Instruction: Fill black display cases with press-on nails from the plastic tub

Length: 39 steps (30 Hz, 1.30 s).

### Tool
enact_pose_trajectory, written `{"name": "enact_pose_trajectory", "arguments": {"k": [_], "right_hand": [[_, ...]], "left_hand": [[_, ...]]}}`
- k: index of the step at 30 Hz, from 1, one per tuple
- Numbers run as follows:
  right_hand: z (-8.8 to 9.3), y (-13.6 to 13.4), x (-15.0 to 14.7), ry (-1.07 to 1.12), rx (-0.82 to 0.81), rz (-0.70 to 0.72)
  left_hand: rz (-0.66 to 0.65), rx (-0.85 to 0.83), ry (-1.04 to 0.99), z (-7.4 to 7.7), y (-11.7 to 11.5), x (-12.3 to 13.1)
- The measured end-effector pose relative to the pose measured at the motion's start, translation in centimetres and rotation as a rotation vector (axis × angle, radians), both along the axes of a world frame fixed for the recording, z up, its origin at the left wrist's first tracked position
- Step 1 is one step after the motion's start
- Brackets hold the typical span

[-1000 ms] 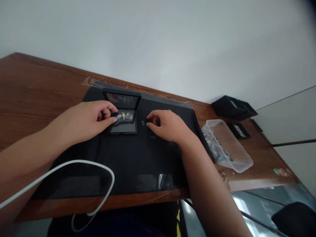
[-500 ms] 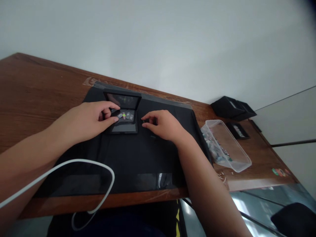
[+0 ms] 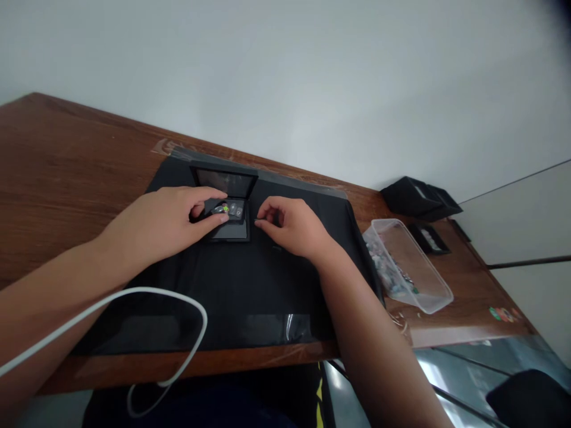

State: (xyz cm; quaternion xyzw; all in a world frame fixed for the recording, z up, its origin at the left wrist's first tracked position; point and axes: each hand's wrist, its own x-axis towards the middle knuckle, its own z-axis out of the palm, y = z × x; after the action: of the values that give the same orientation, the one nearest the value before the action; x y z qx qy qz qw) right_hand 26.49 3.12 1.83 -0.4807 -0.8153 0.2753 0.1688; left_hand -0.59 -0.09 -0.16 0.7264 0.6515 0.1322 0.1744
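Observation:
A black case (image 3: pixel 232 233) lies on the black mat (image 3: pixel 250 285) with its lid (image 3: pixel 227 181) raised at the back. Inside it sits a dark strip holding several small shiny pieces (image 3: pixel 232 209), one with a yellow-green spot. My left hand (image 3: pixel 196 211) reaches over the case's left part, thumb and forefinger on either side of the strip's left portion. Right of the case, my right hand (image 3: pixel 281 220) has thumb and forefinger drawn close together, with something tiny and dark at the fingertips, too small to name.
On the right of the wooden table (image 3: pixel 80 154) stands a clear plastic box (image 3: pixel 422 273) with many small packets. Behind it are black bins (image 3: pixel 414 196) and a small black tray (image 3: pixel 429 239). A white cable (image 3: pixel 147 290) loops across the front left.
My left hand has moved right, farther over the case and the small pieces. The thumb and forefinger of my right hand have changed position slightly beside the case.

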Motion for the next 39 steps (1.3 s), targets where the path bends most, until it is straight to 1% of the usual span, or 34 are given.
{"name": "enact_pose_trajectory", "arguments": {"k": [3, 5, 8, 10, 13, 16, 20, 24, 30, 36, 39], "right_hand": [[-0.5, 0.0, -0.4, 0.071, 0.076, -0.033], [-1.3, 0.0, -0.9, 0.182, 0.104, -0.06], [-2.7, 0.2, -2.0, 0.397, 0.027, -0.065], [-3.5, 0.5, -2.4, 0.469, -0.044, -0.041], [-3.8, 0.8, -2.3, 0.454, -0.052, -0.025], [-3.5, 1.0, -1.7, 0.379, 0.022, -0.039], [-2.8, 1.1, -1.3, 0.245, 0.07, -0.083], [-2.6, 1.0, -1.4, 0.179, 0.097, -0.068], [-2.9, 0.9, -1.6, 0.175, 0.087, -0.051], [-2.9, 0.9, -2.0, 0.241, 0.046, -0.11], [-2.8, 0.7, -2.2, 0.254, 0.027, -0.106]], "left_hand": [[-0.024, 0.025, 0.01, -0.2, 0.0, 0.2], [-0.023, 0.034, -0.001, -0.3, 0.0, 0.3], [-0.014, 0.022, -0.008, -0.2, 0.1, 0.4], [-0.013, 0.012, -0.005, -0.1, 0.1, 0.4], [0.007, -0.002, -0.021, 0.0, 0.0, 0.4], [0.037, 0.013, -0.054, -0.3, 0.1, 0.2], [0.014, 0.072, -0.063, -0.8, 0.1, -0.2], [0.029, 0.081, -0.07, -0.5, 0.1, -0.2], [0.074, 0.054, -0.05, -0.1, 0.1, -0.1], [0.08, 0.035, -0.051, -0.1, 0.2, -0.1], [0.094, 0.021, -0.058, 0.1, 0.1, 0.0]]}}
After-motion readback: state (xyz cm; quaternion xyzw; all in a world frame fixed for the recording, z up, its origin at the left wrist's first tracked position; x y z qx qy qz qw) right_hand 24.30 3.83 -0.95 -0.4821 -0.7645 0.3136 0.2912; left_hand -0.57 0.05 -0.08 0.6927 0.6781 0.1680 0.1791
